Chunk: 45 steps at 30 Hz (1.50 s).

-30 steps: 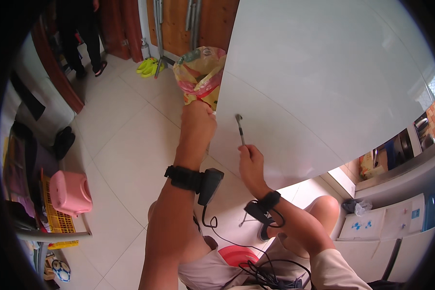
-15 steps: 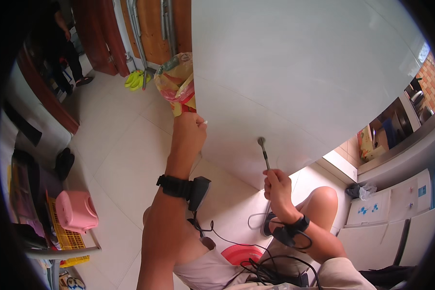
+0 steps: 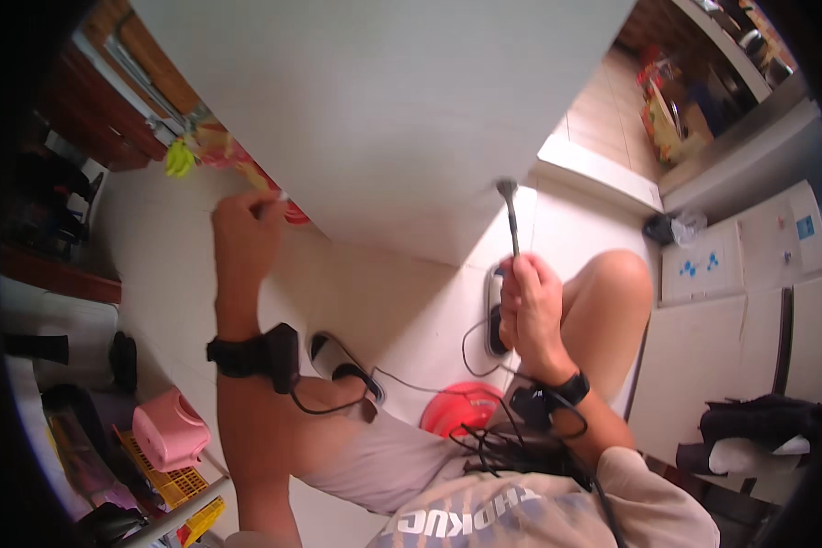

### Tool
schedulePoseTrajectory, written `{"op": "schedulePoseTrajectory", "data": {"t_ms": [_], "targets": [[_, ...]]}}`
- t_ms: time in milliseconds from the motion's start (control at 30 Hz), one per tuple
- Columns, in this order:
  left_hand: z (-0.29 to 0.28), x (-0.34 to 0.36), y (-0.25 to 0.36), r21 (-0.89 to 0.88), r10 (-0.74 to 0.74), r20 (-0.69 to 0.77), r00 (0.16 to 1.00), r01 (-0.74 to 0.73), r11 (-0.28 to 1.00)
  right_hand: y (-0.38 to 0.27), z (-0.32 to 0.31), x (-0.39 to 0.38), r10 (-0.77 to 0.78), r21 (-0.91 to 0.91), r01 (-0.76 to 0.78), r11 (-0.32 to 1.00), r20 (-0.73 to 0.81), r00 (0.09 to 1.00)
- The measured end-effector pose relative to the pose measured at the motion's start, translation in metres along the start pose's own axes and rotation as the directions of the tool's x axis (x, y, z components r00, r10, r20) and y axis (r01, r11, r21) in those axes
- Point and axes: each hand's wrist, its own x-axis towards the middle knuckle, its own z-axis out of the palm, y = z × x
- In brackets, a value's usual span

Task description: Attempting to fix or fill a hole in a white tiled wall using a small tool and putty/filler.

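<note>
My right hand [image 3: 532, 297] is closed around the thin handle of a slim brush-like tool [image 3: 511, 217]. Its flared dark head points up, close to the lower right edge of a large white panel [image 3: 384, 119]; I cannot tell whether it touches. My left hand [image 3: 247, 233] is closed near the panel's left edge. A small white thing [image 3: 283, 195] shows at its fingertips, too small to name. Both wrists wear black straps with dark devices, and black cables [image 3: 484, 443] run from them across my lap.
Between my legs on the tiled floor sits a red round basin or stool [image 3: 461, 406]. A pink stool [image 3: 169, 429] rests on a yellow crate [image 3: 160, 470] at left. White cabinets [image 3: 703, 356] line the right side. Yellow-green slippers [image 3: 180, 157] lie at the far left.
The view has turned, so the panel sits further left and up in it. The tool's head, against the panel's face before, is now by its right edge. Both hands appear higher.
</note>
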Motion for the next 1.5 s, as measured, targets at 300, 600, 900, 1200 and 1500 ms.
{"op": "schedulePoseTrajectory", "data": {"t_ms": [300, 600, 900, 1200, 1500], "targets": [[-0.011, -0.022, 0.003, -0.008, -0.16, 0.121, 0.98, 0.162, 0.987, -0.143, -0.04, 0.028, -0.479, -0.575, 0.65, 0.497, 0.443, 0.758], [-0.006, -0.033, -0.004, 0.038, -0.169, 0.16, 0.973, 0.165, 0.986, -0.223, -0.119, -0.003, -0.542, -0.737, 0.673, 0.062, 0.542, 0.643], [-0.003, -0.024, 0.007, -0.006, -0.104, 0.175, 0.979, 0.107, 0.994, -0.287, -0.155, -0.069, -0.629, -0.906, 0.419, 0.052, 0.296, 0.719], [-0.003, -0.028, 0.007, 0.018, -0.133, 0.183, 0.974, 0.132, 0.991, -0.135, -0.221, -0.136, -0.175, -0.594, 0.165, 0.788, 0.041, 0.984], [-0.038, -0.021, -0.03, 0.026, -0.14, 0.222, 0.965, 0.138, 0.99, -0.102, -0.211, -0.106, 0.197, -0.682, 0.121, 0.721, 0.369, 0.908]]}}
